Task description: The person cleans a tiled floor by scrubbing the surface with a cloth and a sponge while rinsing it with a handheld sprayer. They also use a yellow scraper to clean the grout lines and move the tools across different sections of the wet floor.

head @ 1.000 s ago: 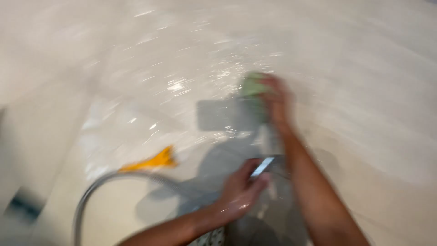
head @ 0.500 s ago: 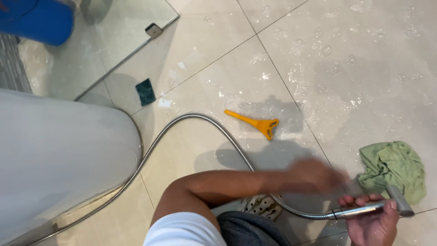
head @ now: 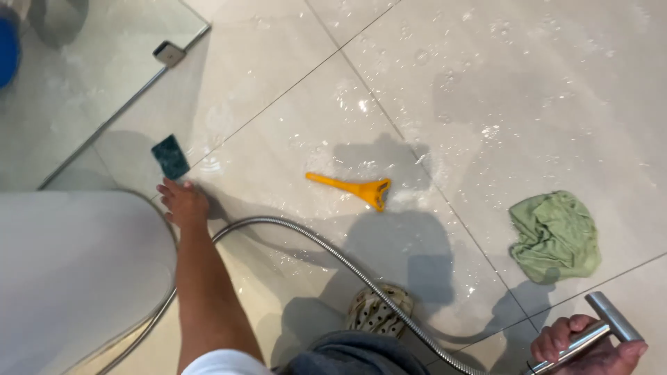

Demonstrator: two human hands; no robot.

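Two hands parted since half a second earlier: left hand (head: 184, 203) swung out, fingers spread, reaching toward dark green sponge (head: 170, 156) on wet floor (head: 528, 90); right hand (head: 590, 347) stayed clamped on metal sprayer (head: 606, 323). Left untouched: orange scraper (head: 354, 189), green cloth (head: 556, 236).

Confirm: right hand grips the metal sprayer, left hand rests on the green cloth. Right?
Not quite. The head view shows the left hand reaching toward the dark green sponge, far from the green cloth. The right hand does grip the metal sprayer.
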